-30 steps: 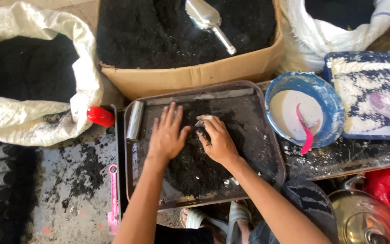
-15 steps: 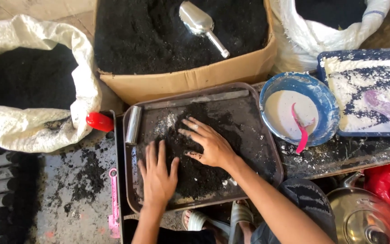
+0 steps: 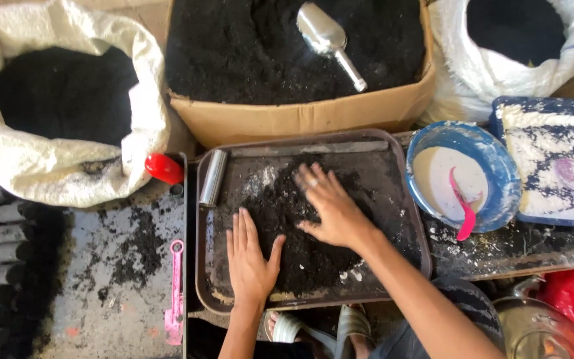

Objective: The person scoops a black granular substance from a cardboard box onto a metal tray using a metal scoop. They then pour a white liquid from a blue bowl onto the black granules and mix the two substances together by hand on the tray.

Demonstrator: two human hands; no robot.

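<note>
Both the left hand point(image 3: 250, 256) and the right hand point(image 3: 330, 209), fingers spread flat, press on a coarse, crumbly black powder heap point(image 3: 300, 249) flecked white, in a shallow rounded-rectangle metal tray point(image 3: 393, 159).

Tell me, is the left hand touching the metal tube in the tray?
Apart. The head view shows the left hand flat on the dark powder, with bare tray floor between its fingertips and the metal tube.

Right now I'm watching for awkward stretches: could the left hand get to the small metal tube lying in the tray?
Probably yes. The left hand lies flat on the black powder, and the metal tube lies uncovered in the same tray, with nothing between them.
</note>
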